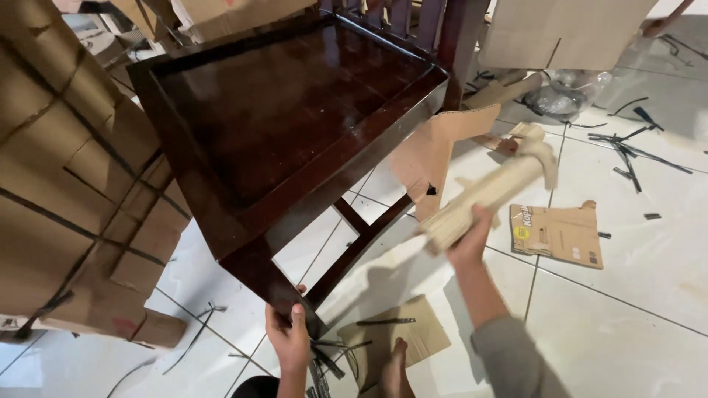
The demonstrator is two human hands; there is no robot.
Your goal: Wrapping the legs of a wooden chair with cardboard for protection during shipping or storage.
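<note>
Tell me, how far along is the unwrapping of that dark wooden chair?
Mostly done: the chair seat is bare, and cardboard scraps and cut straps litter the floor. In hand: the left hand grips a leg, the right hand holds a cardboard sleeve. Left: clearing scraps.

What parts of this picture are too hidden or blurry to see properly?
- Head view: the cardboard roll in the right hand is blurred by motion, so its far end is unclear.
- The dark wooden chair has its back cut off by the top edge.
- The left hand hides the bottom of the chair leg.
</note>
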